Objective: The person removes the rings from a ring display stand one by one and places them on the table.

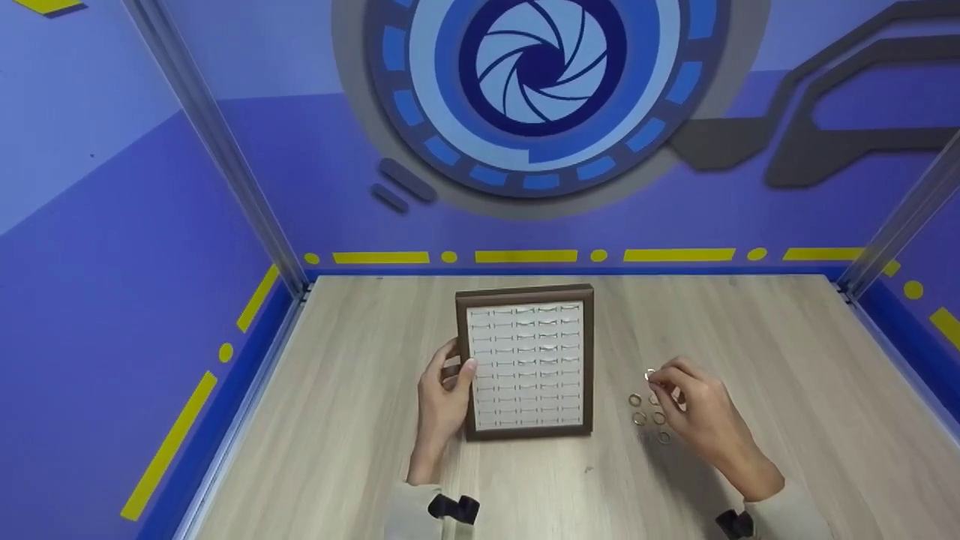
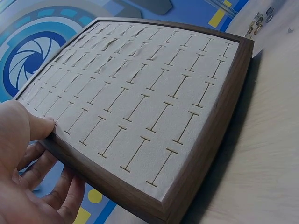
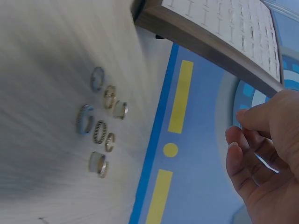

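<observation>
My left hand (image 1: 442, 401) grips the left edge of a ring display board (image 1: 588, 367), thumb over the front and fingers behind. The board stands tilted, with a brown wooden frame and a pale padded face cut with rows of slots. The left wrist view shows the thumb (image 2: 39, 127) on the frame's edge and the slots in that part without rings. To the right of the board, my right hand (image 1: 701, 405) is raised above the table, thumb and forefinger pinching a small shiny ring (image 1: 649, 374). Below it lie several loose rings (image 1: 639, 418), silver and gold toned (image 3: 100, 132).
The light wood table (image 1: 360, 360) is enclosed by blue printed panels (image 1: 285, 165) with metal corner posts (image 1: 217, 142). A small mark (image 1: 589, 470) shows on the table in front of the board. Dark straps (image 1: 454, 509) sit at both sleeves.
</observation>
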